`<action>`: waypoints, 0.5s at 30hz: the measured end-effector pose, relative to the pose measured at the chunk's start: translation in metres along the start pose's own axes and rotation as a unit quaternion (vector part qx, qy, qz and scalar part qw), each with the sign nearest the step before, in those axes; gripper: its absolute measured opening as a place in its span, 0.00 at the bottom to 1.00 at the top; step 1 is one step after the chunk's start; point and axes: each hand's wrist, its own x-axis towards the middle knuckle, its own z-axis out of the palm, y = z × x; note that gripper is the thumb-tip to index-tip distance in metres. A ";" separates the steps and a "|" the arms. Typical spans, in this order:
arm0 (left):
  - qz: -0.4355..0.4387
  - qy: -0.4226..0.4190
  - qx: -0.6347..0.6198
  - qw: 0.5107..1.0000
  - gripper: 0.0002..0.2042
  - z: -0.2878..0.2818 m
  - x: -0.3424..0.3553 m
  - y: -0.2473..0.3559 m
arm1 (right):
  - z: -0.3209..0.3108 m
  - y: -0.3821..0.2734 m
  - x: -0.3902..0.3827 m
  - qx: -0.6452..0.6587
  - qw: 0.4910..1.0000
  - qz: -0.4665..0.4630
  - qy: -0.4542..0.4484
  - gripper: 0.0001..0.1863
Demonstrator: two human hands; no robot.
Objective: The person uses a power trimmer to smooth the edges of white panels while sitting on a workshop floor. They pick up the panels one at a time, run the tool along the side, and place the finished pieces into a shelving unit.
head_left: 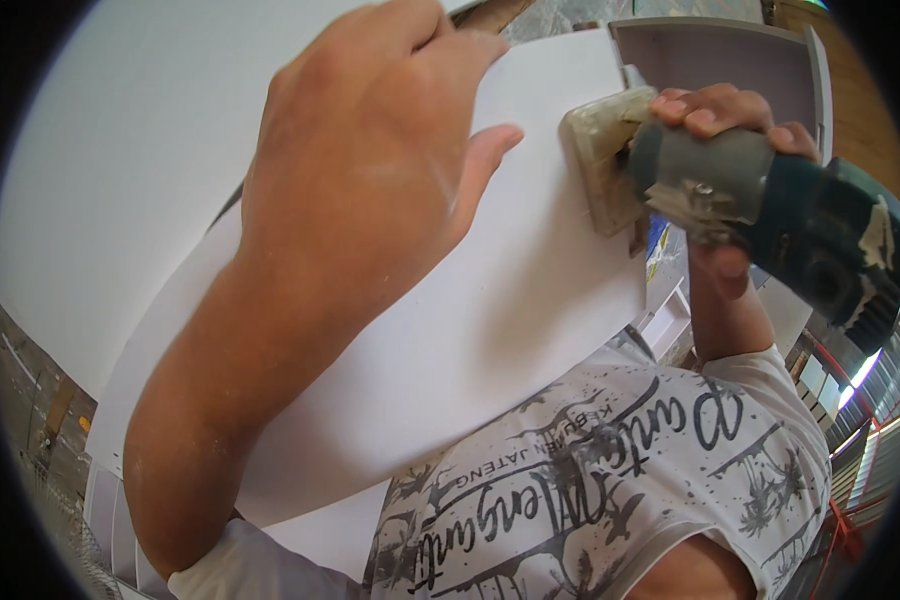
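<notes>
First inspector: What is the state of your left hand?

Second inspector: Your left hand (pixel 365 140), upper centre of the frame, is back uppermost over a white board (pixel 530 280). Your thumb stands away from your bent fingers. The fingertips are largely hidden, so whether you press on the board or pinch anything cannot be told.

First inspector: And your right?

Second inspector: Your right hand (pixel 722 108), at the upper right, is closed around a dark teal power tool (pixel 755 205), fingers over the top and thumb beneath. The tool's body slopes toward the right rim. Its pale, worn base plate (pixel 602 165) is at the right end of the board; flat contact cannot be confirmed.

First inspector: What lies farther out?

Second inspector: Behind the tool, top right, you have a grey-walled open box (pixel 720 65). A larger white panel (pixel 120 170) fills the upper left. Your printed shirt (pixel 590 490) occupies the lower centre. Wire mesh (pixel 55 510) shows at lower left, red metal bars (pixel 850 535) at lower right.
</notes>
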 end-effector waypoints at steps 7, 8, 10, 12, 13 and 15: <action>0.004 0.004 0.018 1.000 0.21 -0.004 0.000 0.000 | 0.000 0.005 -0.002 0.081 0.997 -0.019 0.007 0.45; 0.000 0.004 0.026 1.000 0.21 -0.009 -0.002 0.002 | 0.003 0.007 0.000 0.086 0.996 -0.023 0.008 0.45; 0.009 0.008 0.014 1.000 0.21 -0.001 0.001 0.001 | 0.000 0.004 -0.005 0.071 0.997 -0.014 0.008 0.44; 0.011 0.009 0.014 1.000 0.20 0.000 0.001 0.002 | 0.000 0.003 -0.006 0.067 0.998 -0.011 0.007 0.44; 0.009 0.008 0.020 1.000 0.20 -0.003 -0.001 0.002 | 0.002 0.004 -0.005 0.071 0.997 -0.013 0.007 0.44; 0.012 0.009 0.021 1.000 0.20 -0.003 -0.001 0.002 | 0.002 0.005 -0.005 0.073 0.997 -0.016 0.007 0.44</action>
